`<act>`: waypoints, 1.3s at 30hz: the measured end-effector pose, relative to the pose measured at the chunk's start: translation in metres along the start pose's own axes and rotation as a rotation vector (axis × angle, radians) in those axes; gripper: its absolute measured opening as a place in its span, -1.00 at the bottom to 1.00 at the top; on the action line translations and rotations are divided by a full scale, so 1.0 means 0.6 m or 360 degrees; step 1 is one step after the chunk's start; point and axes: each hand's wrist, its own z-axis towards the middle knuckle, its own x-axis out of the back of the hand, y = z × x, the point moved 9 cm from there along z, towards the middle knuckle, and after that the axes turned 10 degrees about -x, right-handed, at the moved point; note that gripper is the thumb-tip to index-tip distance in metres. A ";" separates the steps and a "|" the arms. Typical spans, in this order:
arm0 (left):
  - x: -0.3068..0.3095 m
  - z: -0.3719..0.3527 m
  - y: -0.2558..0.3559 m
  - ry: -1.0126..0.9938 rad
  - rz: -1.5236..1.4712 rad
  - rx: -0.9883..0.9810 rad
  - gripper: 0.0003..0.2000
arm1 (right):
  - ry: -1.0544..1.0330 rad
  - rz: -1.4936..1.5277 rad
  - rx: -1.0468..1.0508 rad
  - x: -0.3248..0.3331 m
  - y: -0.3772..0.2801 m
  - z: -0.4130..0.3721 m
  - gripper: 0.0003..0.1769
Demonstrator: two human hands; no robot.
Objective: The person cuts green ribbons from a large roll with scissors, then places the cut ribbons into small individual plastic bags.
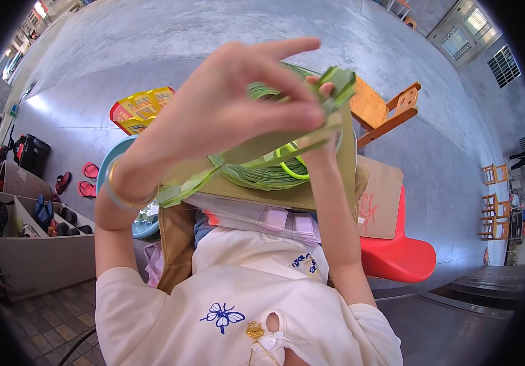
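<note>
My left hand (238, 91), with a bracelet on its wrist, is raised close to the camera, thumb and a finger pinched on a flat green strip and another finger stretched out. My right hand (320, 141) is partly hidden behind the folded green strip (343, 85) and grips it from the far side. A length of the strip trails down to the lower left, twisted near its end (180, 190). Under both hands lies a coil of thin green strands (256, 178) with a bright yellow-green ring (287, 166), on an olive padded surface (244, 194).
A blue basin (104, 166) and a red-yellow box (140, 110) are on the left. At the right are a wooden stool (375, 113), a cardboard sheet (381, 198) and a red chair (406, 253). A shoe rack (36, 259) and pink sandals (86, 189) lie farther left.
</note>
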 end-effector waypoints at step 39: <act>-0.227 -0.150 0.240 -0.0836 -0.2169 -0.0729 -0.87 | -0.0200 0.0434 -0.0385 0.013 -0.009 -0.099 -0.81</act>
